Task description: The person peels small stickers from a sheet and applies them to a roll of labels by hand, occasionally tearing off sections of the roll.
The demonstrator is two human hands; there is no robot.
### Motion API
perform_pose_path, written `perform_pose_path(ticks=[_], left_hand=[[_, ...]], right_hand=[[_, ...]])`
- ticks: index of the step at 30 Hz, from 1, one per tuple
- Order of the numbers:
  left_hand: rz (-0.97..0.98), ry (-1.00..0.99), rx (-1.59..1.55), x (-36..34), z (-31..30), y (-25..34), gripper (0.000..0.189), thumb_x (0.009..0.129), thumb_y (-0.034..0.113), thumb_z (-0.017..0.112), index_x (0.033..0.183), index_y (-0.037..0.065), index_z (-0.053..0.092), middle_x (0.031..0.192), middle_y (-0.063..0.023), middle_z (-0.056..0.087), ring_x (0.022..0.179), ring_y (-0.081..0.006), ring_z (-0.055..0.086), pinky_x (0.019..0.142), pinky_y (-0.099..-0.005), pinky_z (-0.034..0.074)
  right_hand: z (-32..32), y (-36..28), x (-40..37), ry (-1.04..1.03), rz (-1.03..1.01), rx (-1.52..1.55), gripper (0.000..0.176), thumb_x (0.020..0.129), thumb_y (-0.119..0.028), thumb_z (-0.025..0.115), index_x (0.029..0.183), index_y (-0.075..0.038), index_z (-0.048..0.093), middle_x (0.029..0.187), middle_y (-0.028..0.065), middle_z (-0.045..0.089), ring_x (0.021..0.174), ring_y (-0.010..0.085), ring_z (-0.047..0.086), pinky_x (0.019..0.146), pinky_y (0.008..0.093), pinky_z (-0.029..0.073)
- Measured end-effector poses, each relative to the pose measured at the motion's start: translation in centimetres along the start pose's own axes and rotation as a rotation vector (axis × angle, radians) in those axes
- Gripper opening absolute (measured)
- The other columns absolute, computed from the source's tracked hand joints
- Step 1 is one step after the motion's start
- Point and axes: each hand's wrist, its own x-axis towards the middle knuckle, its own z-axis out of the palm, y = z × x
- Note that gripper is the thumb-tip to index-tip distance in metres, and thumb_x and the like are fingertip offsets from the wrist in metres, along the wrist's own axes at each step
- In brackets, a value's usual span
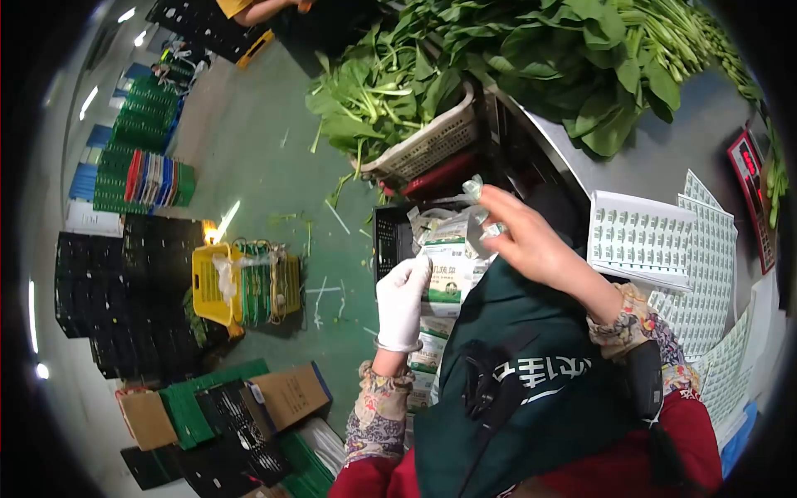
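Observation:
My left hand point(402, 305), in a white glove, has its fingers closed on the left edge of a printed plastic bag point(445, 270) with green and white panels. My bare right hand point(526, 238) is raised just right of the bag, fingers spread, with small clear labels stuck at the fingertips. More printed bags point(429, 344) lie below, along the dark green apron. A black crate point(388, 241) stands behind the bag. Label sheets point(639, 241) lie on the metal table point(706, 112) to the right.
Leafy greens point(581, 58) are heaped on the table and in a beige basket point(440, 141). A red scale point(751, 183) stands far right. A yellow basket point(207, 282), flattened cartons point(290, 394) and stacked crates point(91, 282) are on the left floor. Another person's arm point(259, 12) shows at the top.

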Motion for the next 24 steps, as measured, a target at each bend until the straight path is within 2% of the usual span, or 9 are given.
perform_pose_path(ticks=[2,6,13,15,18,19,20,23,24], left_hand=[[-0.001,0.020,-0.072,0.3,0.7,-0.5,0.021,0.091,0.017,0.056,0.086,-0.002,0.064,0.075,0.0000,0.062,0.064,-0.0032,0.052,0.059,-0.0176,0.041],[0.084,0.007,0.095,0.9,1.1,-1.5,0.021,0.091,0.016,0.056,0.088,-0.002,0.064,0.076,0.0012,0.060,0.066,-0.0028,0.049,0.059,-0.0191,0.039],[0.111,0.023,0.118,1.4,2.2,-2.4,0.020,0.091,0.014,0.055,0.087,-0.003,0.064,0.076,0.0018,0.060,0.069,-0.0033,0.050,0.063,-0.0192,0.041],[0.157,-0.039,0.258,1.9,1.6,-2.4,0.019,0.090,0.014,0.056,0.098,-0.003,0.061,0.084,0.0004,0.061,0.075,-0.0048,0.053,0.069,-0.0204,0.043],[0.120,-0.165,-0.056,2.5,1.7,-2.5,0.028,0.089,0.014,0.057,0.112,-0.002,0.054,0.094,-0.0009,0.061,0.083,-0.0060,0.054,0.075,-0.0218,0.044],[0.112,-0.293,0.034,2.2,0.8,-2.1,0.036,0.088,0.014,0.057,0.120,0.000,0.047,0.103,-0.0021,0.059,0.090,-0.0072,0.054,0.081,-0.0234,0.044],[-0.047,-0.322,0.064,1.4,0.6,-1.1,0.027,0.088,0.016,0.058,0.110,0.000,0.055,0.095,-0.0017,0.061,0.084,-0.0064,0.055,0.076,-0.0224,0.045],[-0.104,-0.235,0.065,0.8,-0.3,-2.6,0.019,0.090,0.018,0.058,0.086,0.000,0.062,0.076,0.0010,0.062,0.066,-0.0034,0.055,0.060,-0.0193,0.044],[-0.058,-0.174,0.072,0.7,-0.4,-2.9,0.020,0.091,0.019,0.056,0.087,0.001,0.062,0.076,0.0006,0.062,0.065,-0.0029,0.054,0.057,-0.0190,0.044]], right_hand=[[0.5,-2.2,-0.4,-0.210,0.097,0.408,0.060,0.078,0.003,0.058,0.134,-0.004,0.037,0.143,0.0169,0.026,0.112,0.0261,0.049,0.083,0.0312,0.049],[2.3,-2.6,-0.8,-0.212,-0.034,0.250,0.065,0.077,0.006,0.058,0.135,-0.002,0.032,0.144,0.0226,0.019,0.113,0.0294,0.049,0.080,0.0299,0.051],[2.8,-3.6,-1.4,-0.044,-0.149,-0.132,0.083,0.066,0.009,0.065,0.138,-0.007,0.027,0.146,0.0210,0.011,0.128,0.0412,0.030,0.095,0.0400,0.042],[2.4,-3.2,-1.3,0.040,-0.116,-0.139,0.083,0.067,0.007,0.067,0.138,-0.008,0.029,0.146,0.0200,0.014,0.126,0.0393,0.032,0.094,0.0380,0.043],[1.5,-2.6,-0.4,0.161,0.036,0.196,0.078,0.068,0.006,0.068,0.137,-0.008,0.033,0.146,0.0173,0.018,0.120,0.0320,0.042,0.083,0.0320,0.050],[1.2,-1.8,0.0,0.233,0.011,0.315,0.079,0.069,0.009,0.064,0.139,-0.006,0.031,0.148,0.0096,0.016,0.114,0.0167,0.042,0.074,0.0225,0.051],[0.5,-1.2,0.5,0.275,0.056,0.368,0.077,0.073,0.008,0.063,0.140,-0.006,0.028,0.148,0.0085,0.017,0.108,0.0160,0.047,0.074,0.0233,0.051],[-0.8,-0.8,0.9,0.368,0.039,0.311,0.071,0.075,0.002,0.063,0.138,-0.005,0.030,0.143,0.0157,0.025,0.090,0.0156,0.055,0.068,0.0233,0.052],[-0.7,-1.2,0.5,0.245,0.087,0.351,0.072,0.076,0.002,0.062,0.139,-0.004,0.028,0.141,0.0149,0.028,0.087,0.0142,0.056,0.066,0.0232,0.051]])
